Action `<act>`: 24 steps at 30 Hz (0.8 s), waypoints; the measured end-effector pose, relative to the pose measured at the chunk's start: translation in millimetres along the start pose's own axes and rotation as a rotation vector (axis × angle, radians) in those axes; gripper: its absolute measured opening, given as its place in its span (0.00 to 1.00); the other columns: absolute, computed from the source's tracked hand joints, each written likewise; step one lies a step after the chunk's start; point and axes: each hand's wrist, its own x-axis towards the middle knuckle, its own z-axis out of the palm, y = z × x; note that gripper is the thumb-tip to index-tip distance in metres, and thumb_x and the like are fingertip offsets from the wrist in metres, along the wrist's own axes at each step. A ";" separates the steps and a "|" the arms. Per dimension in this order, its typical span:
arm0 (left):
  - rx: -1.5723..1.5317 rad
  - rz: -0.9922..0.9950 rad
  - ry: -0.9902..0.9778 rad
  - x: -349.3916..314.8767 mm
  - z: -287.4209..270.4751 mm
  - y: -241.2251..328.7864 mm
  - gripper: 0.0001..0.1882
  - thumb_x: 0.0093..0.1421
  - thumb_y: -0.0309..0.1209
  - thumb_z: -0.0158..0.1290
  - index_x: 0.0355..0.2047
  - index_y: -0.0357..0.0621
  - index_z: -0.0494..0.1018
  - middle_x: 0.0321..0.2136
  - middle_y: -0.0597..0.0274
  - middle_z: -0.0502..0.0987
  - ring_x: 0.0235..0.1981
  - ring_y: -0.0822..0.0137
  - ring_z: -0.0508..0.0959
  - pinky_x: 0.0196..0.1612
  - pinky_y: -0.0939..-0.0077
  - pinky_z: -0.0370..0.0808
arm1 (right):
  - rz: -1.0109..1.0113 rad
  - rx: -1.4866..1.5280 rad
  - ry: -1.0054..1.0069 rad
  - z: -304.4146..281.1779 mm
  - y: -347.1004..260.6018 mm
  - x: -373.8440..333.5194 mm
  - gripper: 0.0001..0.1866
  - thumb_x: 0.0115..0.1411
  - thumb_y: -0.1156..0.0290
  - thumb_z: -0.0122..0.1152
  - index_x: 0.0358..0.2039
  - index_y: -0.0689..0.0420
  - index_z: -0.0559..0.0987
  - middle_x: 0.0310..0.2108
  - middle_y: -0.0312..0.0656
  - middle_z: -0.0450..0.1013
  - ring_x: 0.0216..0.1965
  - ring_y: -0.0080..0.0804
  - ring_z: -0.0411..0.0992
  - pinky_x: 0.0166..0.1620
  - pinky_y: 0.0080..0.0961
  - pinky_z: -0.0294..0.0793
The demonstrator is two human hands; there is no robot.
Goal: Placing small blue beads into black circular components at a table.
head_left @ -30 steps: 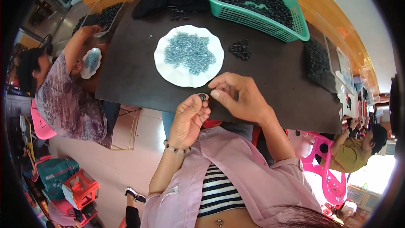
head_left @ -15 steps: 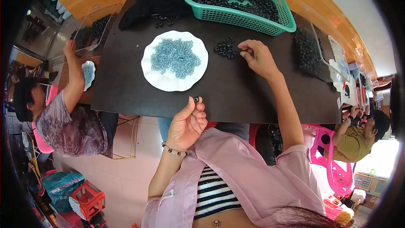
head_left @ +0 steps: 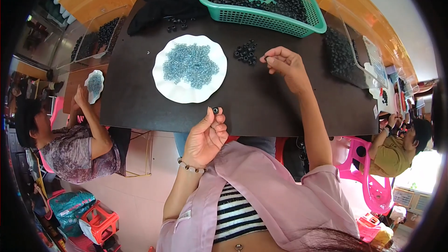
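Observation:
My left hand (head_left: 205, 137), at the table's near edge, pinches a small black ring-shaped piece (head_left: 215, 110) between thumb and forefinger, its hole facing up. Over the right part of the table my right hand (head_left: 287, 67) is closed at the fingertips on a small dark piece (head_left: 266, 59), mostly hidden. Just left of those fingertips lies a loose pile of black ring-shaped pieces (head_left: 245, 53). A white wavy-rimmed plate (head_left: 161, 86) holds many small clear bluish pieces (head_left: 189, 65), up and left of my left hand.
A green plastic basket (head_left: 261, 17) full of black pieces stands at the back. Black cloth (head_left: 163, 0) lies back left, near several loose black pieces (head_left: 175, 24). At the right is a clear bin (head_left: 347, 60) of black pieces. Co-workers sit left (head_left: 79, 151) and right (head_left: 396, 151).
My right hand has closed its fingertips on a small dark piece beside the pile. My left hand stays nearly still. The co-worker at left has lowered a hand from the bin toward a small plate.

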 end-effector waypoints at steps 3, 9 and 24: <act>0.004 -0.005 0.009 2.5 0.7 0.5 0.14 0.65 0.40 0.51 0.41 0.43 0.73 0.30 0.69 0.73 0.27 0.75 0.70 0.33 0.82 0.70 | 0.043 0.266 -0.061 3.8 1.3 -15.6 0.10 0.61 0.71 0.58 0.40 0.61 0.77 0.30 0.35 0.72 0.31 0.18 0.68 0.33 0.16 0.69; 0.032 0.007 0.011 3.7 -0.6 1.0 0.14 0.65 0.39 0.51 0.42 0.42 0.73 0.30 0.68 0.73 0.27 0.76 0.70 0.33 0.82 0.70 | 0.126 0.439 -0.135 29.5 2.2 -42.4 0.15 0.63 0.68 0.57 0.46 0.63 0.76 0.30 0.35 0.71 0.30 0.18 0.66 0.33 0.18 0.67; 0.154 0.051 0.015 -2.1 2.1 -3.0 0.13 0.65 0.39 0.50 0.40 0.42 0.73 0.30 0.70 0.71 0.29 0.75 0.68 0.34 0.81 0.67 | 0.059 0.283 -0.127 64.5 -3.8 -66.9 0.09 0.53 0.73 0.68 0.34 0.60 0.78 0.29 0.37 0.73 0.27 0.19 0.67 0.31 0.16 0.66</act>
